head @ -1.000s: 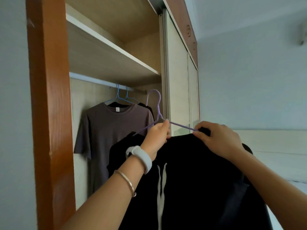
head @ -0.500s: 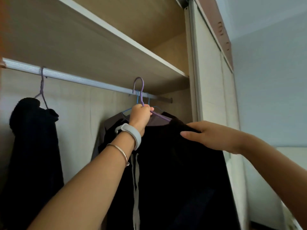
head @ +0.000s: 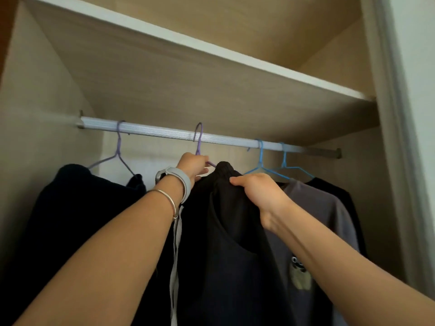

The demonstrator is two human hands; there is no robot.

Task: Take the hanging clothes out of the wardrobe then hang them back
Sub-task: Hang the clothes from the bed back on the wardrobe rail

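A ribbed metal rail (head: 164,132) runs across the wardrobe under a wooden shelf (head: 211,55). Four wire hangers hook over it: a purple hanger (head: 117,151) at the left, a second purple hanger (head: 199,140) mid-rail, and two blue hangers (head: 260,158) (head: 284,161) close together at the right. Each seems to carry a garment, though the dark cloth blurs together

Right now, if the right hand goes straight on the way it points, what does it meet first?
The right hand points up-left, so probably the left hand at the purple hanger; depth is unclear.
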